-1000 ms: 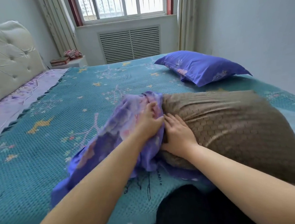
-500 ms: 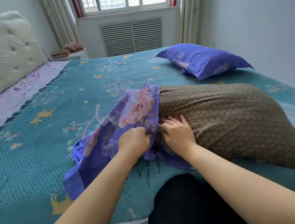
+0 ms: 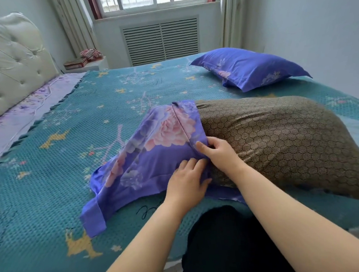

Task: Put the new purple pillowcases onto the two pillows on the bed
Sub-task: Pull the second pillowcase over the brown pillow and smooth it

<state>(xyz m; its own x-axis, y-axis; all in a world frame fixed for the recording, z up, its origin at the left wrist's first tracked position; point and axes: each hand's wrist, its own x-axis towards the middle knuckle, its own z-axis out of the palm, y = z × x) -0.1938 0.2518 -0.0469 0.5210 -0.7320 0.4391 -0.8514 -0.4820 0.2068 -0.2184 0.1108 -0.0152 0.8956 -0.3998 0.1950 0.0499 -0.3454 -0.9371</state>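
Observation:
A brown pillow (image 3: 282, 140) with a honeycomb pattern lies on the bed in front of me, its left end tucked into the mouth of a purple floral pillowcase (image 3: 154, 150). The rest of the case trails loose to the left over the bedspread. My left hand (image 3: 186, 184) grips the case's near edge. My right hand (image 3: 218, 152) pinches the case's opening where it meets the pillow. A second pillow (image 3: 248, 68), in a purple case, lies at the far right of the bed.
The teal patterned bedspread (image 3: 58, 166) covers the bed. A padded white headboard (image 3: 7, 63) stands at the left. A bedside table (image 3: 87, 64) with small items sits by the window and radiator grille (image 3: 160, 40). A wall runs along the right.
Both hands have slid along the pillowcase mouth toward me. The case, bunched up before, now lies spread out flatter over the pillow's left end.

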